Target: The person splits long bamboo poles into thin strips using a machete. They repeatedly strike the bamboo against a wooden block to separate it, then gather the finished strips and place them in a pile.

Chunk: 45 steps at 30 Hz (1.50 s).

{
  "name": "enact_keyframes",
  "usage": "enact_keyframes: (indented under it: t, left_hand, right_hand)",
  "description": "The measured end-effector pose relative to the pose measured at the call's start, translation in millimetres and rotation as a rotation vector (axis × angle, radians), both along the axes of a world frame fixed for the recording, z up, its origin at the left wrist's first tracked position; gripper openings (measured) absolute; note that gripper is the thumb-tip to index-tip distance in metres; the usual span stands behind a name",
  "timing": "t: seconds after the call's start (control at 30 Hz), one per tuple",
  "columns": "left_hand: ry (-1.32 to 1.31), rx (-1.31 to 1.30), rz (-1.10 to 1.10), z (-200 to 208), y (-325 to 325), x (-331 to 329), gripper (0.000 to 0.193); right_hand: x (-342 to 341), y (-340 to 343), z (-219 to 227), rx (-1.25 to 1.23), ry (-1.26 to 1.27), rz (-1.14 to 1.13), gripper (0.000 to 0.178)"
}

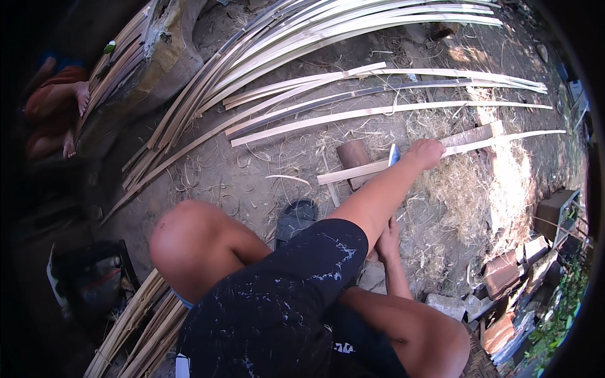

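Note:
My left hand [426,153] is closed around a long pale bamboo strip [353,172], which runs from near the middle out to the right. Just left of that hand, a knife blade [394,155] stands across the strip. My left forearm hides the lower part of the knife. Below that forearm, my right hand [389,238] is closed in line with the blade; its fingers and the knife's handle are partly covered. A short brown wooden block [353,153] sits beside the strip. Another wide strip [472,136] lies along the far side of my left hand.
Several long bamboo strips [315,128] lie across the ground beyond, with a larger pile [302,38] farther off. Shavings [454,201] cover the dirt at right. Bricks and stones [501,275] edge the lower right. A bundle of strips [135,321] lies lower left. Another person's feet [82,97] show far left.

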<state>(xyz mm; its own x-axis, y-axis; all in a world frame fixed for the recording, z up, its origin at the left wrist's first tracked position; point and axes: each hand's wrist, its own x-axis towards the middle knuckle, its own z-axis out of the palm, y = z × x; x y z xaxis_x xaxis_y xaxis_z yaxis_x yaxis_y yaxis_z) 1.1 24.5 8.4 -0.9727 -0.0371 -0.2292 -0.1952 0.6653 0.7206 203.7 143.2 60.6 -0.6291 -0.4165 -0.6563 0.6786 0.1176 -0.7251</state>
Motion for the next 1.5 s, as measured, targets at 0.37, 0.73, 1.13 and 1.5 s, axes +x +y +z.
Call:
enact_keyframes:
  t: [0.37, 0.73, 1.13, 1.5]
  left_hand:
    - [0.018, 0.0, 0.015, 4, 0, 1, 0.023]
    - [-0.111, -0.114, -0.152, 19, -23, 9, 0.026]
    - [-0.564, 0.286, -0.247, 50, -181, 257, 0.053]
    - [-0.599, 0.619, 0.114, 55, -180, 297, 0.034]
  right_hand:
    - [9, 5, 16, 0.2, 0.111, 0.71, 0.019]
    - [30, -4, 0, -0.036, -0.03, 0.51, 0.02]
    - [-15, 38, 11, 0.784, 1.031, 0.5, 0.047]
    - [-21, 36, 14, 0.594, 1.15, 0.517, 0.039]
